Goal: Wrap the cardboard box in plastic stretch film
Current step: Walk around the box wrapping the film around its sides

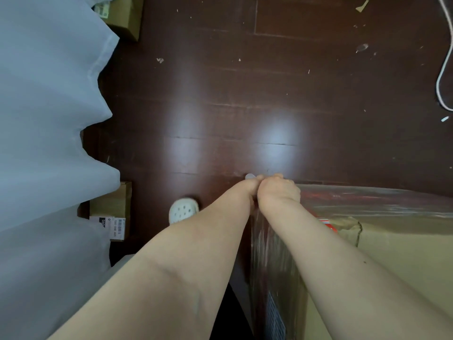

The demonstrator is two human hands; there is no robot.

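left hand (pixel 247 188) and right hand (pixel 279 191) meet side by side at the far left corner of the cardboard box (pixel 404 253), which spreads rightward from them, both with fingers curled on the stretch film (pixel 274 253) covering that corner

On the floor (pixel 269 69) of dark wood: two bare hands, a left hand (pixel 248 190) and a right hand (pixel 279 191). One large cardboard box (pixel 404 253), under one layer of clear stretch film (pixel 367 200). Two smaller cardboard boxes, a far box (pixel 127 20) and a near box (pixel 110 204), each bearing one white label. One white perforated clog (pixel 182 211). One pale blue curtain (pixel 49 119). One white cable (pixel 441 82). At least six pale scraps (pixel 159 60) lie scattered.
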